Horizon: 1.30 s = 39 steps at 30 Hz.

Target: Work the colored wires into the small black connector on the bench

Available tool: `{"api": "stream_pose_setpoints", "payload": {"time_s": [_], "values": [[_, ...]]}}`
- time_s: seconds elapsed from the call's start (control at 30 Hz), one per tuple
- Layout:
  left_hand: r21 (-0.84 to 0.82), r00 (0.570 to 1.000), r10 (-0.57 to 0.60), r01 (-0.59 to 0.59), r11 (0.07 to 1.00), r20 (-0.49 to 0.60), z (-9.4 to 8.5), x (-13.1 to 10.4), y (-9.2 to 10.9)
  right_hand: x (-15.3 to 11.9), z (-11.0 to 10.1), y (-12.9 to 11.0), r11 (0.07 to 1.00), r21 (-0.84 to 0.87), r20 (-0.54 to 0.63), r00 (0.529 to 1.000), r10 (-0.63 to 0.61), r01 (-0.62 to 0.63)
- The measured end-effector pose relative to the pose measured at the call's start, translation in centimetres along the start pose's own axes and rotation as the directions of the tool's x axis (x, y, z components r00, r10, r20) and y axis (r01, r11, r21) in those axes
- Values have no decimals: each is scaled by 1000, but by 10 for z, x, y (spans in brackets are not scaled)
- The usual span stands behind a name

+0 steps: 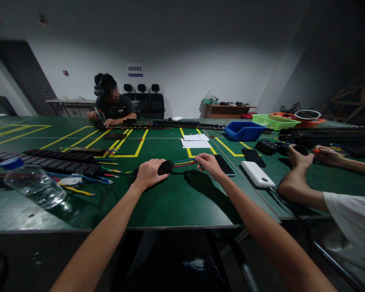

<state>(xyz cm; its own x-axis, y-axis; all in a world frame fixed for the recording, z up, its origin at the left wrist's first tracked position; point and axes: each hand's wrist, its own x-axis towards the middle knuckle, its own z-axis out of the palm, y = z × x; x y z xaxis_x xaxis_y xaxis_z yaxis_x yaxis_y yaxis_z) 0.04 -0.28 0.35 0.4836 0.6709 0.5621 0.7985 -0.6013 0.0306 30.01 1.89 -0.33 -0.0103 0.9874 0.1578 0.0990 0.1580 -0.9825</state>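
Just above the green table, my left hand is wrapped round a black connector block. Blue, yellow and red wires run from the block's right side to my right hand, whose fingertips pinch their ends. A short green-yellow wire end sticks out left of my left hand. Behind my right hand lies a dark tablet. White papers rest on the table beyond the wires.
A water bottle and black strips with wires are at left. A white power bank, phone and blue bin stand right. One person's hands work at far right; another person sits opposite.
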Motion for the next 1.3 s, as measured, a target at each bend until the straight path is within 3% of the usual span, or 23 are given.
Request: {"api": "stream_pose_setpoints", "payload": {"time_s": [0.27,0.47,0.67,1.0,1.1,1.2,1.3], "values": [[22,1000,6,-6,1000,9,0,0,-1,0,-2,2,996,80,30,999,39,-41],[36,1000,4,-5,999,10,0,0,-1,0,-3,6,989,-76,79,990,-119,125],[31,1000,3,-4,1000,31,-3,0,0,-2,-1,6,926,-230,83,954,-288,299],[57,998,10,-13,998,66,-4,1,3,5,-6,14,975,-186,62,991,-116,126],[81,996,16,-23,996,89,-3,2,4,5,-5,17,923,-309,44,973,-225,228],[98,996,10,-19,995,94,-3,2,4,2,-3,15,802,-480,38,922,-386,356],[106,995,4,-15,994,101,-3,1,4,-1,-2,12,706,-584,67,890,-450,401]]}}
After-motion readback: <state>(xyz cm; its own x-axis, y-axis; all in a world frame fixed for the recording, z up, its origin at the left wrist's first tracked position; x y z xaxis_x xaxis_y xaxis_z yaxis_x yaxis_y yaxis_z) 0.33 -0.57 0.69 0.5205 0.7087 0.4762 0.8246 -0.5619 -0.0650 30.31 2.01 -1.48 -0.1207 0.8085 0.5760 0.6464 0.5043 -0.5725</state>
